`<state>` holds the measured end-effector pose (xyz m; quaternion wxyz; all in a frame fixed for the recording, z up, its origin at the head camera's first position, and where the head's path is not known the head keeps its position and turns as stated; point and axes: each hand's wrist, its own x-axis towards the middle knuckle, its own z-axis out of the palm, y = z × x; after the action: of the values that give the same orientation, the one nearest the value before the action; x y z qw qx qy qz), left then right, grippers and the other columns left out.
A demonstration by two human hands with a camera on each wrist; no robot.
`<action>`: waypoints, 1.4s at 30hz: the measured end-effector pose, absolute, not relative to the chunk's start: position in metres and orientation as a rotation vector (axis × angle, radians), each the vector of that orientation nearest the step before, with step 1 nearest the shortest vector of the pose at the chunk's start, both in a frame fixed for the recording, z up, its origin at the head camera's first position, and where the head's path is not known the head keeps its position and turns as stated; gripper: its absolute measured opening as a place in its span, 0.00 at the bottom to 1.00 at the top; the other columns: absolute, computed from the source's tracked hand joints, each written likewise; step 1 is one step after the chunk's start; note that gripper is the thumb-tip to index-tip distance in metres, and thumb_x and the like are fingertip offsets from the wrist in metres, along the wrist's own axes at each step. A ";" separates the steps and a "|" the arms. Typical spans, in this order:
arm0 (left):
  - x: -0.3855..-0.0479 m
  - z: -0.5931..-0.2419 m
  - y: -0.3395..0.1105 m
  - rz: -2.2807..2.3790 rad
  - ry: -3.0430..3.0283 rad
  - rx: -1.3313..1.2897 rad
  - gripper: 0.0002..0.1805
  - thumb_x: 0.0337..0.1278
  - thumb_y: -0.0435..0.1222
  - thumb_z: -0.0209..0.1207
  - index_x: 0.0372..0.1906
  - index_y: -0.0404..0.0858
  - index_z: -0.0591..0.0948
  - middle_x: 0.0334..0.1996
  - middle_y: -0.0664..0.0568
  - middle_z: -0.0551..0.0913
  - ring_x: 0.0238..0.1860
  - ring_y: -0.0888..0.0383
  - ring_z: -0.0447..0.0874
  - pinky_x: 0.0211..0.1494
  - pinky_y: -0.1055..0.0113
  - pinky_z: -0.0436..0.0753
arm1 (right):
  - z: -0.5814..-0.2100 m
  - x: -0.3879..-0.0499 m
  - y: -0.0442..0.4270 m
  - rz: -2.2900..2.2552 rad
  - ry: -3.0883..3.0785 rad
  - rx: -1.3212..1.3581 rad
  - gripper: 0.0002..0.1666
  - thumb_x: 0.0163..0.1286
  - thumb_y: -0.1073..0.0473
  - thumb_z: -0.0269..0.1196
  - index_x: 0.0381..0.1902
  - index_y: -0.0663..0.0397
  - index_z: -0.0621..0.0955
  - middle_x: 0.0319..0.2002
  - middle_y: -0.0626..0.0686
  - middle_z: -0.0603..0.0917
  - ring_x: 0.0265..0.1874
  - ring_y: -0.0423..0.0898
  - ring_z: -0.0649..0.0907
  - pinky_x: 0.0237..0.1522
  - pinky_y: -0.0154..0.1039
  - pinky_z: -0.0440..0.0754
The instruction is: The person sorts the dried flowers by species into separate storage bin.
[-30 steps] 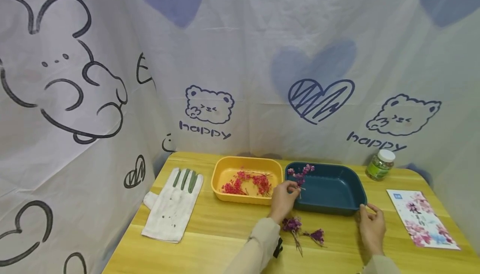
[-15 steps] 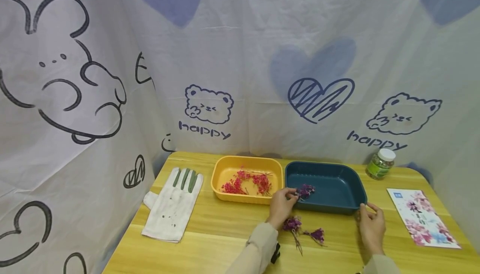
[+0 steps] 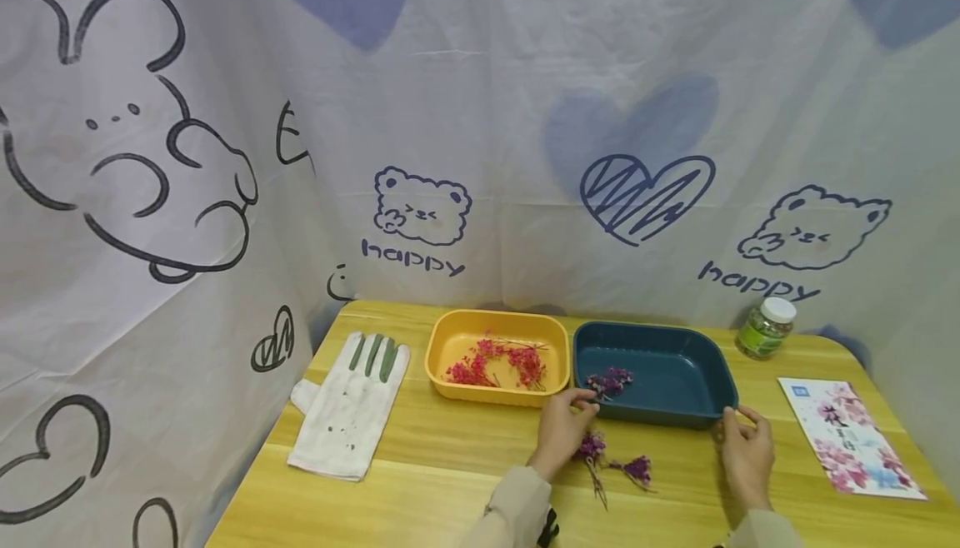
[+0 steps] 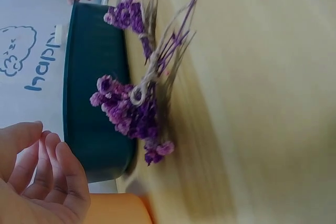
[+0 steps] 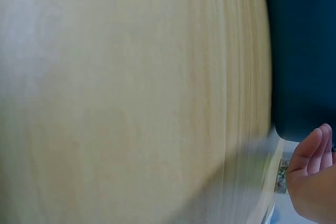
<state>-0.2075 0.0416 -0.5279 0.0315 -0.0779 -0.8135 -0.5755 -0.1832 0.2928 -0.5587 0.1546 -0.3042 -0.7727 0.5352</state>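
Note:
A sprig of purple dried flowers (image 3: pixel 611 381) lies in the left end of the dark blue tray (image 3: pixel 678 377). Just by that tray's near left edge is my left hand (image 3: pixel 561 433), with loosely bent fingers and nothing between them. My right hand (image 3: pixel 747 455) pinches the tray's near right corner between thumb and fingers. On the table in front of the tray lie two small purple flower bunches, the left bunch (image 3: pixel 592 448) partly behind my left hand and the right bunch (image 3: pixel 637 470) beside it. The left wrist view shows twine (image 4: pixel 144 85) tied round one bunch's stems.
A yellow tray (image 3: pixel 497 398) with red dried flowers adjoins the blue one on the left. White gloves (image 3: pixel 348 415) lie further left. At the right are a lidded jar (image 3: pixel 765 330) and a flower-printed packet (image 3: pixel 851 440). A printed cloth (image 3: pixel 517 132) hangs behind the table.
My left hand lowered the purple sprig into the blue tray, let it go and drew back slightly toward me. My right hand stays at the tray corner.

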 end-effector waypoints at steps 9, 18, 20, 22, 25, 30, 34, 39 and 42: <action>-0.188 -0.544 0.035 -1.889 -2.467 -0.213 0.08 0.53 0.28 0.62 0.39 0.29 0.84 0.25 0.53 0.82 0.22 0.71 0.71 0.25 0.76 0.71 | -0.560 -0.182 0.293 1.544 -2.199 -0.874 0.32 0.73 0.46 0.49 0.63 0.65 0.64 0.23 0.40 0.78 0.18 0.29 0.75 0.21 0.27 0.72; -0.169 -0.554 0.030 -1.971 -2.496 -0.159 0.06 0.52 0.29 0.64 0.36 0.32 0.85 0.24 0.56 0.81 0.25 0.70 0.72 0.27 0.76 0.71 | -0.560 -0.180 0.293 1.536 -2.208 -0.880 0.32 0.73 0.46 0.49 0.63 0.65 0.64 0.20 0.36 0.75 0.17 0.28 0.74 0.21 0.27 0.71; -0.164 -0.556 0.030 -1.954 -2.504 -0.183 0.04 0.52 0.29 0.65 0.34 0.33 0.85 0.24 0.56 0.82 0.25 0.71 0.72 0.27 0.76 0.72 | -0.560 -0.180 0.293 1.529 -2.212 -0.877 0.33 0.73 0.46 0.49 0.63 0.66 0.64 0.20 0.36 0.74 0.17 0.28 0.74 0.21 0.27 0.71; -0.160 -0.560 0.031 -1.954 -2.498 -0.197 0.04 0.50 0.28 0.65 0.33 0.32 0.85 0.23 0.56 0.83 0.24 0.72 0.73 0.27 0.76 0.73 | -0.560 -0.180 0.293 1.527 -2.215 -0.878 0.33 0.73 0.45 0.49 0.63 0.66 0.64 0.20 0.36 0.74 0.17 0.28 0.74 0.21 0.27 0.71; -0.156 -0.566 0.033 -1.975 -2.484 -0.200 0.05 0.47 0.26 0.66 0.32 0.32 0.84 0.23 0.55 0.83 0.24 0.72 0.75 0.28 0.76 0.75 | -0.560 -0.181 0.294 1.529 -2.218 -0.878 0.33 0.73 0.45 0.49 0.64 0.66 0.64 0.20 0.37 0.75 0.17 0.28 0.74 0.21 0.27 0.71; -0.149 -0.575 0.036 -1.942 -2.529 -0.155 0.07 0.42 0.28 0.68 0.31 0.35 0.84 0.21 0.60 0.81 0.22 0.73 0.73 0.29 0.76 0.73 | -0.560 -0.183 0.294 1.524 -2.219 -0.890 0.33 0.73 0.45 0.50 0.63 0.65 0.65 0.21 0.38 0.76 0.18 0.28 0.74 0.21 0.27 0.71; -0.147 -0.576 0.036 -1.870 -2.566 -0.110 0.08 0.39 0.31 0.70 0.29 0.37 0.84 0.19 0.62 0.79 0.20 0.74 0.71 0.27 0.76 0.71 | -0.559 -0.184 0.294 1.529 -2.220 -0.891 0.33 0.73 0.45 0.49 0.63 0.65 0.65 0.22 0.40 0.77 0.18 0.28 0.75 0.22 0.27 0.72; -0.146 -0.576 0.035 -1.749 -2.661 -0.065 0.10 0.38 0.36 0.73 0.26 0.42 0.81 0.18 0.63 0.77 0.19 0.72 0.68 0.24 0.73 0.68 | -0.560 -0.183 0.294 1.525 -2.231 -0.879 0.33 0.73 0.45 0.49 0.63 0.66 0.64 0.23 0.43 0.78 0.18 0.28 0.75 0.21 0.27 0.71; -0.146 -0.577 0.035 -1.656 -2.730 -0.050 0.12 0.38 0.40 0.74 0.26 0.44 0.80 0.19 0.62 0.75 0.19 0.70 0.68 0.24 0.72 0.67 | -0.561 -0.184 0.295 1.519 -2.232 -0.869 0.33 0.73 0.45 0.49 0.63 0.66 0.65 0.22 0.43 0.78 0.17 0.28 0.75 0.21 0.27 0.71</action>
<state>-0.1465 0.0350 -0.5769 -0.0259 -0.0155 -0.8545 -0.5185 -0.1839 0.2946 -0.5611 0.1522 -0.3030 -0.7777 0.5293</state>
